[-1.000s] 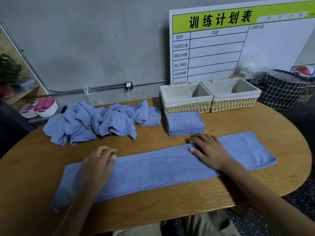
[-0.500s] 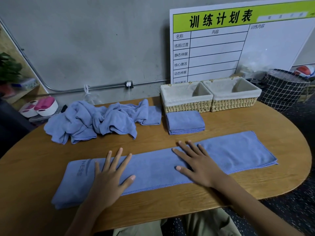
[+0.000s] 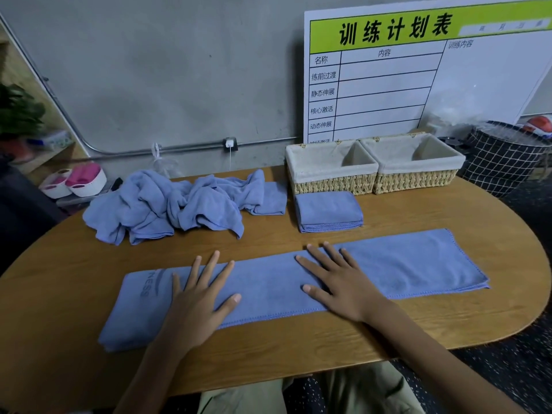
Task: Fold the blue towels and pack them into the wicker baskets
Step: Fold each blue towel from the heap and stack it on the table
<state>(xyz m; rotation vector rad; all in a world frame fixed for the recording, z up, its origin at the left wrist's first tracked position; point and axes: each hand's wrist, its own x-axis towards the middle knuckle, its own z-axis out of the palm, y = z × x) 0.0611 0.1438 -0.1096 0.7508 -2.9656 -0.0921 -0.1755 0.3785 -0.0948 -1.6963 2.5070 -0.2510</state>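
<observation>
The oval wooden bench (image 3: 448, 324) stands against a grey wall. My left hand (image 3: 197, 306), curled a second ago, now lies flat beside my right hand (image 3: 340, 288) on the long microfibre towel strip (image 3: 403, 264); I judge smoothing underway. One folded towel (image 3: 328, 210) waits before the empty lined wicker baskets (image 3: 331, 180).

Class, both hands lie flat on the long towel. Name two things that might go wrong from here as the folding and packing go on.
1. The long towel's right end lies close to the table edge; a careless fold may drag it off.
2. The folded towel sits right against the left basket, beside the crumpled pile; pulling a towel from the pile might disturb it.
</observation>
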